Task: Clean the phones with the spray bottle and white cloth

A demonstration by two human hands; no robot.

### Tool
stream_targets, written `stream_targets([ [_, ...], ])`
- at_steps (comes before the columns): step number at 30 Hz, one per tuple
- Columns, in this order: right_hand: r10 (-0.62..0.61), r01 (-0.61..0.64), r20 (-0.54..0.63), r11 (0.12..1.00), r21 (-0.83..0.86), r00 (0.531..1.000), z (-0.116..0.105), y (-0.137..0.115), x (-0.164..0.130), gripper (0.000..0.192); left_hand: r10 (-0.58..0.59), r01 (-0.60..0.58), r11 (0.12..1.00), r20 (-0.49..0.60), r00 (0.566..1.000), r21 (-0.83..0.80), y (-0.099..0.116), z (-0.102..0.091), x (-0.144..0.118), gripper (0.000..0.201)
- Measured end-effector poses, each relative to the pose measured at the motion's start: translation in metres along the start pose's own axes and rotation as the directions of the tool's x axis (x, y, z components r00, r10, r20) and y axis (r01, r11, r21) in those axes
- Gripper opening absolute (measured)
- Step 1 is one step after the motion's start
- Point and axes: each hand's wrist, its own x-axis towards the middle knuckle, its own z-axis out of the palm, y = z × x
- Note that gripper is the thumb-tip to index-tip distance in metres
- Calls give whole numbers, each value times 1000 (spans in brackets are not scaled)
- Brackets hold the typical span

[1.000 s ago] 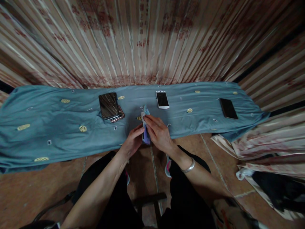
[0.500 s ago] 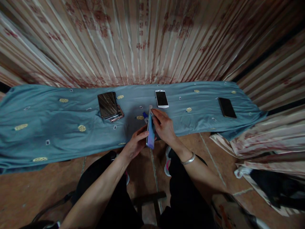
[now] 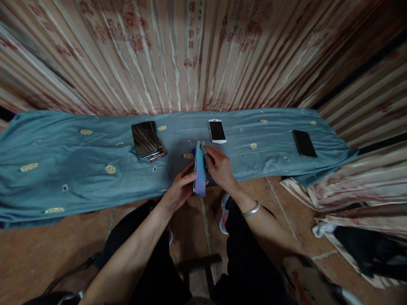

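A blue patterned cloth [image 3: 63,169] covers the low bench before pleated curtains [image 3: 178,55]. Just in front of the white phone [image 3: 217,131], the left hand [image 3: 179,190] grips a blue-purple phone [image 3: 200,169] on edge, likely to bare its side, while the right hand [image 3: 219,167] pinches something small at its top. A stack of phones [image 3: 146,140] lies left of the white one, a black phone [image 3: 304,143] far right.

Item, blue-violet phone [image 3: 200,171]: I see it turned since a second ago, its coloured back now more toward me, where before it stood edge-on and nearer the table's front edge. Left hand [image 3: 179,190]: shifted right with it, fingers on the near face. Right hand [image 3: 220,167]: moved from covering the phone's top to behind its right side
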Motion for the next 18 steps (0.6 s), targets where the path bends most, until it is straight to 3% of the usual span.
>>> stream_targets([
  [11, -11, 11, 29, 1000, 4, 1000, 4, -2, -2, 37, 47, -46, 999, 39, 998, -26, 5, -1, -2, 51],
  [18, -35, 36, 90, 999, -10, 995, 4, -9, -7, 37, 86, -86, 996, 3, 996, -23, 7, -3, 0, 49],
])
